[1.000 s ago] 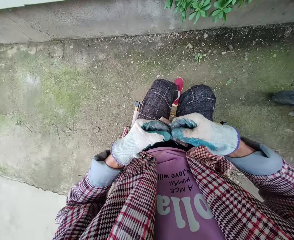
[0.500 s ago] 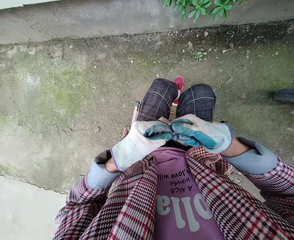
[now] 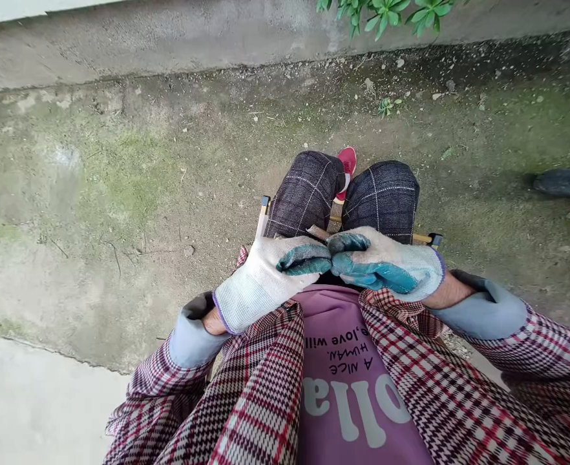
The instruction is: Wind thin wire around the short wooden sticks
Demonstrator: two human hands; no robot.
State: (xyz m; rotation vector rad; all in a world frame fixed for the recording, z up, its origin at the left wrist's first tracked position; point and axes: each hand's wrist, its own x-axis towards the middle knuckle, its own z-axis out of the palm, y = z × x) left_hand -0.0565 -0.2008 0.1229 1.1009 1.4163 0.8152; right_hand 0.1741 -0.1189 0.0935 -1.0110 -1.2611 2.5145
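Both hands wear white knit gloves with worn teal coating and purple cuffs. My left hand (image 3: 282, 271) is closed, its thumb and fingers pressed together above my lap. Facing it, my right hand (image 3: 384, 265) is closed too, fingers curled, its fingertips against those of the left. A small thin brownish piece (image 3: 318, 232) pokes out beyond the fingertips where the hands meet. Its kind and its other end are hidden by the gloves. Below lie my knees in dark checked trousers (image 3: 380, 197).
Under me, parts of a seat frame (image 3: 264, 213) show beside the legs. A concrete wall (image 3: 192, 35) runs across the back, with a leafy plant (image 3: 386, 13) above it. A dark shoe-like shape (image 3: 563, 184) is on the mossy ground (image 3: 134, 187) at right.
My right hand has shifted slightly left and its fingers have curled more. The left hand stays almost in place. The seat frame's right end now shows.
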